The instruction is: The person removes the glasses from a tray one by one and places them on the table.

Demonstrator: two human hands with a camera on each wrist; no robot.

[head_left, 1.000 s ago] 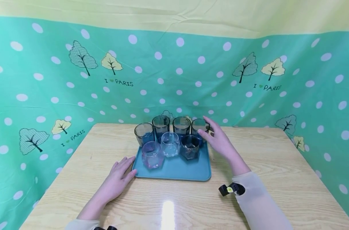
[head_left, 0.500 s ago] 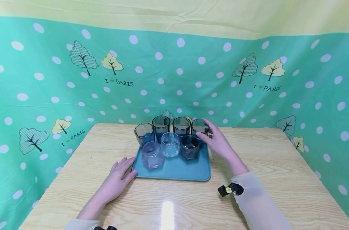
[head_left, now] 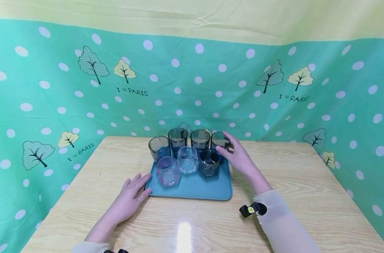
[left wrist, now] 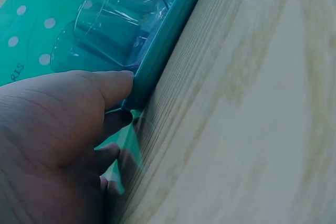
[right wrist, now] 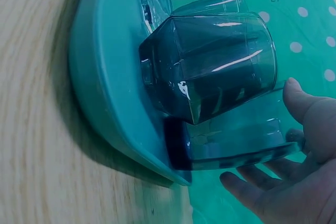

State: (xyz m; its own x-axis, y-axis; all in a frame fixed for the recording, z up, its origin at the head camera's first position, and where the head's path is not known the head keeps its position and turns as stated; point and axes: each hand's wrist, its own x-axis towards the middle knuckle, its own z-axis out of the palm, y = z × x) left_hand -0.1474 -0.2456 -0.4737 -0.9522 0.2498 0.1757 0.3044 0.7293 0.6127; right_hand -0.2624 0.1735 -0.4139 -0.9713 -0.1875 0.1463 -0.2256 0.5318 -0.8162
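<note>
A blue tray point(head_left: 192, 191) holds several glasses. Three faceted ones stand in front: pinkish point(head_left: 168, 172), clear point(head_left: 187, 161) and dark point(head_left: 209, 163). Behind them is a row of taller grey glasses. My right hand point(head_left: 240, 160) grips the rightmost tall glass point(head_left: 218, 138) near its rim; in the right wrist view the thumb and fingers of the hand point(right wrist: 310, 174) lie on either side of that glass point(right wrist: 231, 153). My left hand point(head_left: 128, 202) lies at the tray's front left corner, fingers extended; in the left wrist view its thumb point(left wrist: 118, 85) touches the rim point(left wrist: 144, 85).
The other tall glasses point(head_left: 160, 147) stand along the tray's back edge, close together. The wooden table point(head_left: 305, 193) extends on both sides and in front. A green dotted cloth point(head_left: 198, 88) hangs behind and beside the table.
My right thumb and hand have shifted slightly left, closing in around the rightmost tall glass. The left hand, tray and glasses have stayed in place.
</note>
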